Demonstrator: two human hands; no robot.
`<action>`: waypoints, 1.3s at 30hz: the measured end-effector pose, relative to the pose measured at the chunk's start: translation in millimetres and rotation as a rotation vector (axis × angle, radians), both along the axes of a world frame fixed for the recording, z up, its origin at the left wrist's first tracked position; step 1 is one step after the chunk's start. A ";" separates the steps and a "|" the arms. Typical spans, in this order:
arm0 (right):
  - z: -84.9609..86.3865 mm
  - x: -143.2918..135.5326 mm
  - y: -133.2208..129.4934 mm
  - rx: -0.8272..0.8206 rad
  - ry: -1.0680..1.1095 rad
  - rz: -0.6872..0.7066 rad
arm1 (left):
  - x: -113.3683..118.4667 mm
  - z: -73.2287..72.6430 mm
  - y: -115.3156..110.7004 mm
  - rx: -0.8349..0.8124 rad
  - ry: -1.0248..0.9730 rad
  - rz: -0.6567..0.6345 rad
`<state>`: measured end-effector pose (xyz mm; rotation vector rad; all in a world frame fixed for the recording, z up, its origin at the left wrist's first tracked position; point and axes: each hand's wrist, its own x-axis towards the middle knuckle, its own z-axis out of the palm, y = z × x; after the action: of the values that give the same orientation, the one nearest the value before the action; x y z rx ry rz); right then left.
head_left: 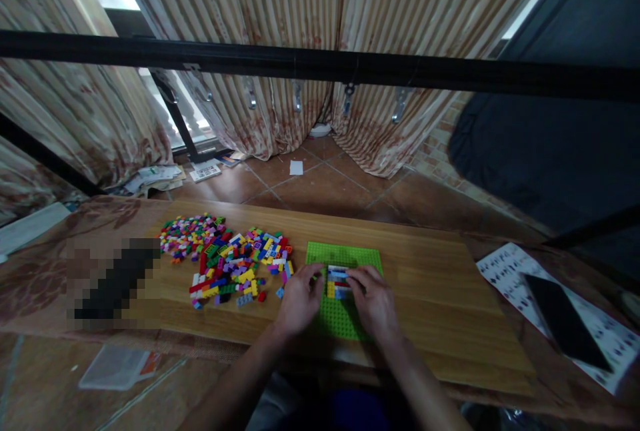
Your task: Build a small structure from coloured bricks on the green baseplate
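A green studded baseplate point(345, 257) lies on a wooden board point(440, 297). A small cluster of bricks point(337, 282), white, blue, yellow and red, is stuck near the plate's middle. My left hand point(299, 299) rests on the plate's left edge, fingertips touching the cluster from the left. My right hand point(374, 301) lies over the plate's right side, its fingers pressing on the cluster's right end. Whether either hand pinches a separate brick is hidden. A pile of loose coloured bricks point(230, 261) is spread on the board to the left.
A black phone point(565, 321) lies on a printed sheet point(505, 267) at the right. A blurred dark object point(113, 284) sits at the left. A black bar point(320, 64) crosses in front of striped curtains point(290, 4). Papers point(155, 177) lie on the tiled floor.
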<state>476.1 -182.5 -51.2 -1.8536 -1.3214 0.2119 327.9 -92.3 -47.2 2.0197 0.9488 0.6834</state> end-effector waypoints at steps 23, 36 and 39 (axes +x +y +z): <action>-7.1 14.7 6.3 -0.033 0.009 -0.183 | 22.6 6.7 16.8 0.009 0.251 0.003; -5.4 20.0 14.5 -0.159 0.062 -0.111 | 26.9 9.9 14.0 0.023 0.330 0.028; -6.4 19.5 16.1 -0.156 0.090 -0.129 | 27.3 12.1 12.8 0.013 0.338 0.033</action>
<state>495.5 -166.5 -57.5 -2.0275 -1.1473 0.3347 355.2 -79.5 -35.1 2.1769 1.1748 0.3696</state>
